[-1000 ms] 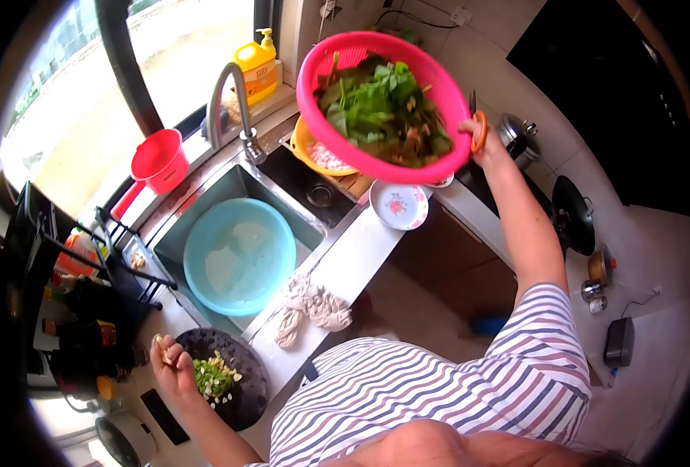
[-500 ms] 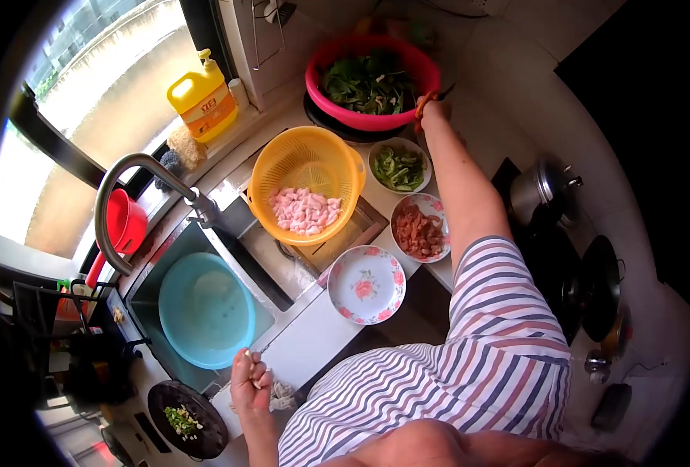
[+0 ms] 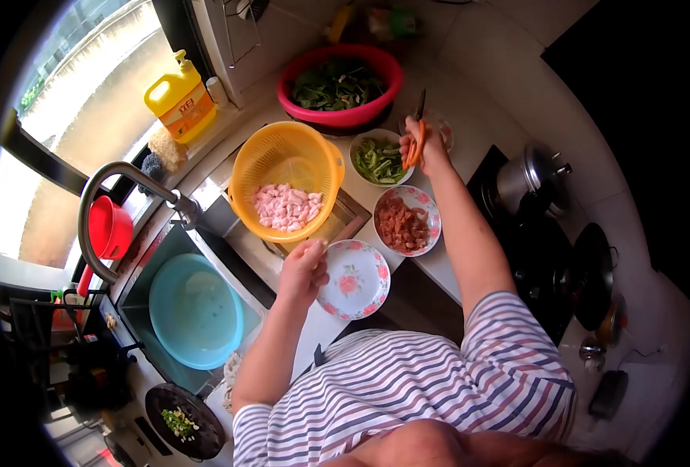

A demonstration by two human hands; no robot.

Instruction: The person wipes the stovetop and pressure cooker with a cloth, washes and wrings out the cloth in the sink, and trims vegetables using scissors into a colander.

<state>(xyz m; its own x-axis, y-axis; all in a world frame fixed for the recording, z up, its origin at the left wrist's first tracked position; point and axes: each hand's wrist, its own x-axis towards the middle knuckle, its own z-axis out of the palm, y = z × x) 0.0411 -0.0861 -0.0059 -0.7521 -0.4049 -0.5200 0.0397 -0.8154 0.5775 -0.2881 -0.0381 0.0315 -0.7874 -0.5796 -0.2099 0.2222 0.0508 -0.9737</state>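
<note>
My right hand [image 3: 432, 146] is closed around a pair of scissors with orange handles [image 3: 416, 145], the dark blades pointing up and away. Below it stand a bowl of cut green vegetables [image 3: 380, 162] and a flowered bowl of reddish sliced meat [image 3: 404, 224]. With curled fingers, my left hand [image 3: 304, 271] hovers at the left rim of a flowered white plate [image 3: 352, 279]; whatever those fingers hold is hidden. Just beyond this hand, a yellow colander [image 3: 286, 148] contains pale pink meat pieces [image 3: 286, 206].
A pink basin [image 3: 391, 89] of leafy greens stands at the back. The sink, left, holds a blue basin [image 3: 195, 311] under a curved faucet [image 3: 88, 210]. At right are a stove and a pressure cooker [image 3: 522, 180]. A round chopping board [image 3: 205, 426] bears chopped greens.
My right hand has drawn back from the pink basin with the scissors and is now beside the greens bowl. My left hand has moved up and right, from beside the sink to the plate.
</note>
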